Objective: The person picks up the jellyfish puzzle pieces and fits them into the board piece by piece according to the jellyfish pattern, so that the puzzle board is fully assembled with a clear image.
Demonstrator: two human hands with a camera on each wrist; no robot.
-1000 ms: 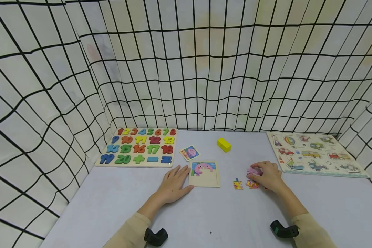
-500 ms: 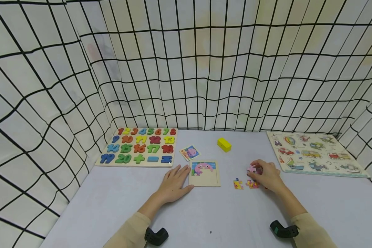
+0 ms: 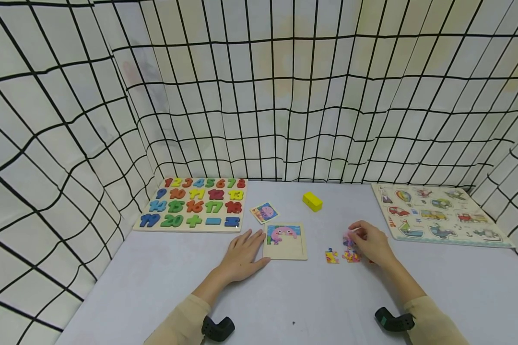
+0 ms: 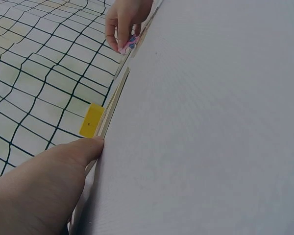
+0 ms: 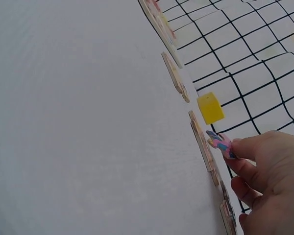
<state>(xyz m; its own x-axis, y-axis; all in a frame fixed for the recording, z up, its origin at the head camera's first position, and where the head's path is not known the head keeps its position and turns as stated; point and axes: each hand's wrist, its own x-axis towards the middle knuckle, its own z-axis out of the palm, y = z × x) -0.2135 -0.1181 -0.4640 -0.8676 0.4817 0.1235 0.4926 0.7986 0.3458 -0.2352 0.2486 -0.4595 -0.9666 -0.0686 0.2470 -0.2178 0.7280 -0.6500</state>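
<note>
My left hand (image 3: 243, 256) lies with fingers straight on the table, fingertips at the left edge of a small wooden puzzle tray (image 3: 285, 253). Part of a pink animal picture fills the tray's upper half; the lower part shows bare wood. Thumb and fingers of my right hand (image 3: 371, 243) pinch a pink and blue jigsaw piece (image 5: 221, 145), tilted up off the table in the right wrist view. Just in front of that hand lie a yellow jigsaw piece (image 3: 332, 257) and a red-and-yellow jigsaw piece (image 3: 352, 257). Another reddish piece is mostly hidden under the hand.
A small picture card (image 3: 264, 212) lies behind the tray, a yellow block (image 3: 312, 201) farther back. At the back left is a number board (image 3: 190, 206); a vehicle picture board (image 3: 440, 215) lies at the right. Black netting (image 3: 291, 110) over white cloth surrounds the table.
My right hand has risen slightly and turned the pink piece between its fingers, so its blue-purple part now shows. The left hand and the tray stay where they were.
</note>
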